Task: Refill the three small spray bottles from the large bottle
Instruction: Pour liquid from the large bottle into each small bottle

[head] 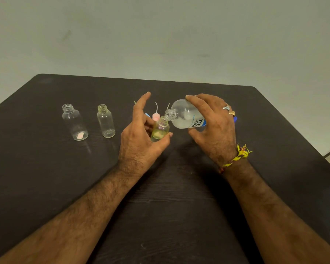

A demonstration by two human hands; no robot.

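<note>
My right hand point(214, 126) grips the large clear bottle point(185, 116), tipped on its side with its open mouth over the neck of a small clear bottle point(160, 129). My left hand point(139, 138) holds that small bottle upright between thumb and fingers; some liquid shows inside it. Two more small bottles stand uncapped to the left: one point(105, 121) near my left hand, the other point(74, 121) farther left with a pinkish patch at its base.
Spray tops with thin dip tubes, one pink point(155, 116), lie behind my left hand, partly hidden. A blue cap point(235, 119) peeks out behind my right hand. The dark table point(170, 197) ends at a pale wall; its right edge drops to the floor.
</note>
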